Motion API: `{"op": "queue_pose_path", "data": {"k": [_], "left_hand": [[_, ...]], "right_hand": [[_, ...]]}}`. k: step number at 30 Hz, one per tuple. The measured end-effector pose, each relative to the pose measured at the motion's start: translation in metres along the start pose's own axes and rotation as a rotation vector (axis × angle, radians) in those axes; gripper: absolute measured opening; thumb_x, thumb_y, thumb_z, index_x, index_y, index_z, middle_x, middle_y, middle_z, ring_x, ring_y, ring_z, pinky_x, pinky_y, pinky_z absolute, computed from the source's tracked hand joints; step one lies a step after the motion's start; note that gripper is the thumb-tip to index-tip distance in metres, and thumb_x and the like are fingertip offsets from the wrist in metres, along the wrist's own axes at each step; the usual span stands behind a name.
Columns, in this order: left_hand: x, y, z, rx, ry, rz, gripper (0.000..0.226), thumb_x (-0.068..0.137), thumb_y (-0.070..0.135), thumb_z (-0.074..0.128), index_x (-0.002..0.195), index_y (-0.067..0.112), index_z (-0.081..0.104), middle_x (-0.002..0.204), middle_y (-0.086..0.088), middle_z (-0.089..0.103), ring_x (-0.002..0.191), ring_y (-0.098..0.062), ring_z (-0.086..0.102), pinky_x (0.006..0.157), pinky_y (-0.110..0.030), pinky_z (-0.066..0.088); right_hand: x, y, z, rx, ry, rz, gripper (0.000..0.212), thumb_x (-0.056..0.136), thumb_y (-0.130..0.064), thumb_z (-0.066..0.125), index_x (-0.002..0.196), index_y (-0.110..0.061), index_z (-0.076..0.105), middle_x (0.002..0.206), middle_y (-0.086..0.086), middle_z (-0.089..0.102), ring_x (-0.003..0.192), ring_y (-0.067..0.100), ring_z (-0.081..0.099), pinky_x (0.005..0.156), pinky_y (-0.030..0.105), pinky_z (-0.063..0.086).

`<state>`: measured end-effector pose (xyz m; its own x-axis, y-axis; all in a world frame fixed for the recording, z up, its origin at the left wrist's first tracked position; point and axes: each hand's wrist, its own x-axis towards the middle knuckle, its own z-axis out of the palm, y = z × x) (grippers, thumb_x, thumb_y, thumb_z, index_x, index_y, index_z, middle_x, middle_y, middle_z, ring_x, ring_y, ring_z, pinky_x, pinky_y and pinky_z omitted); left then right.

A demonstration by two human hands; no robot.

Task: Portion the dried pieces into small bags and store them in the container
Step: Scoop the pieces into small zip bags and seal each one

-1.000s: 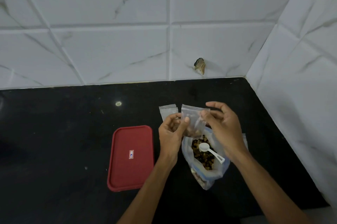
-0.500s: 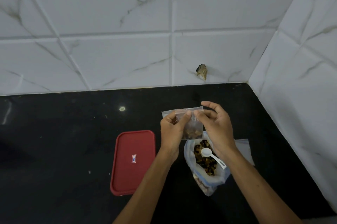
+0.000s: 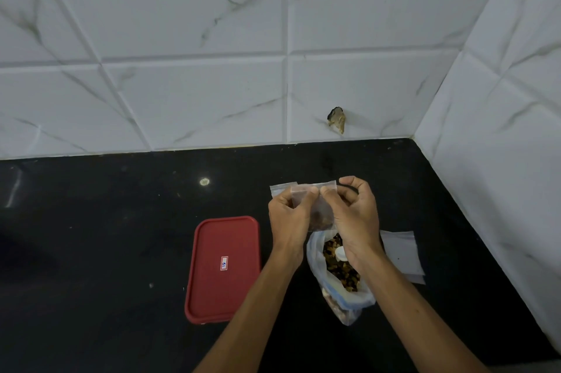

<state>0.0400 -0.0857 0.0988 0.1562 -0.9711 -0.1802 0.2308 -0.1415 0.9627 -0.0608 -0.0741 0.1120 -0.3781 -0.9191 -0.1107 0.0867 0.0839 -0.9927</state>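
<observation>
Over the last second you have brought your two hands together on the mouth of the small bag. Its top edge was loose and gaping; now it runs as one straight, flat strip between your fingertips. I take that to mean this portion is filled and you are pressing the seal closed, with storage still to come.

Your left hand pinches the strip's left part between thumb and forefinger, the other fingers curled behind the bag. Your right hand pinches it just beside, thumb tips nearly touching, with the remaining fingers curled.

The small bag hangs upright in the air above the tabletop, over the far end of the large open bag. It is clear plastic, and a dark brown clump of dried pieces sits in its lower half. Whether the seal has closed along its whole length I cannot tell.

Below, the large bag holds more dried pieces and a white scoop. The red container lid lies to the left, and you have not lifted it.
</observation>
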Motion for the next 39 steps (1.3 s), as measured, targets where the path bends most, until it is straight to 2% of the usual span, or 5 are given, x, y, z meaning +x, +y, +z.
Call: {"op": "queue_pose_path", "data": {"k": [4,9,24,33,39], "left_hand": [[-0.002,0.001,0.000,-0.012,0.008,-0.007,0.010,0.091,0.019,0.075,0.083,0.013,0.074,0.080,-0.010,0.075,0.073,-0.016,0.073,0.067,-0.033,0.062],[0.000,0.000,0.004,0.059,0.056,0.002,0.007,0.090,0.017,0.076,0.084,0.017,0.074,0.078,0.002,0.076,0.077,-0.012,0.075,0.068,-0.030,0.063],[-0.001,-0.002,-0.004,-0.008,0.011,-0.138,0.013,0.090,0.021,0.076,0.093,0.008,0.077,0.089,-0.009,0.078,0.090,-0.026,0.076,0.080,-0.040,0.062],[0.000,-0.003,-0.007,-0.030,-0.006,-0.175,0.013,0.093,0.023,0.072,0.087,0.013,0.078,0.081,0.000,0.078,0.074,-0.010,0.074,0.074,-0.036,0.063],[0.004,-0.003,-0.007,-0.035,0.063,-0.155,0.017,0.092,0.017,0.073,0.087,0.000,0.075,0.080,-0.010,0.074,0.073,-0.018,0.070,0.071,-0.042,0.062]], "right_hand": [[0.000,0.002,-0.001,0.018,-0.008,0.009,0.038,0.083,-0.018,0.076,0.114,-0.026,0.056,0.102,-0.001,0.072,0.095,0.009,0.069,0.081,0.035,0.059],[0.001,0.007,-0.002,0.052,0.001,0.077,0.039,0.081,-0.019,0.078,0.113,-0.026,0.059,0.102,-0.001,0.073,0.098,0.012,0.069,0.088,0.041,0.058],[0.005,0.011,-0.005,0.170,0.092,0.181,0.041,0.078,-0.017,0.080,0.112,-0.023,0.058,0.098,0.000,0.072,0.101,0.021,0.067,0.084,0.042,0.058],[0.007,0.012,0.001,0.228,0.128,0.237,0.039,0.079,-0.017,0.079,0.112,-0.022,0.059,0.103,0.002,0.068,0.096,0.019,0.067,0.074,0.038,0.060],[0.005,0.016,0.004,0.267,0.104,0.276,0.039,0.078,-0.014,0.079,0.111,-0.020,0.059,0.108,0.010,0.069,0.099,0.026,0.069,0.079,0.044,0.060]]}}
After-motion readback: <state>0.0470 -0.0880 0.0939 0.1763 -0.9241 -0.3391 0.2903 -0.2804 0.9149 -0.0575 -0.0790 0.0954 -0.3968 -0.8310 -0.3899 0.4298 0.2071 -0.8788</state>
